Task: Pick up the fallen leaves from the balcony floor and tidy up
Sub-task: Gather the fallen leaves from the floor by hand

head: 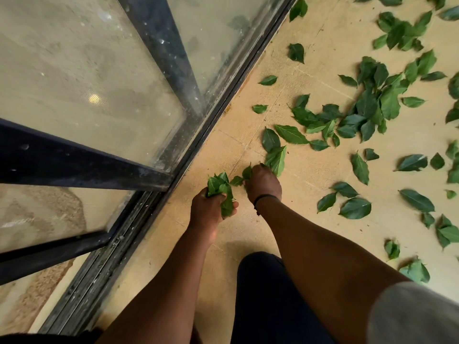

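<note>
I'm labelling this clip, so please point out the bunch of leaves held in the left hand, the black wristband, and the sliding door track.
bunch of leaves (pixel 219 188), head view, on the upper leaves above the fist.
black wristband (pixel 265 196), head view, on the band's middle.
sliding door track (pixel 104 264), head view, on the grimy groove.

Soft warm daylight, faint shadows, wide-angle bending at edges, mostly sharp.
</note>
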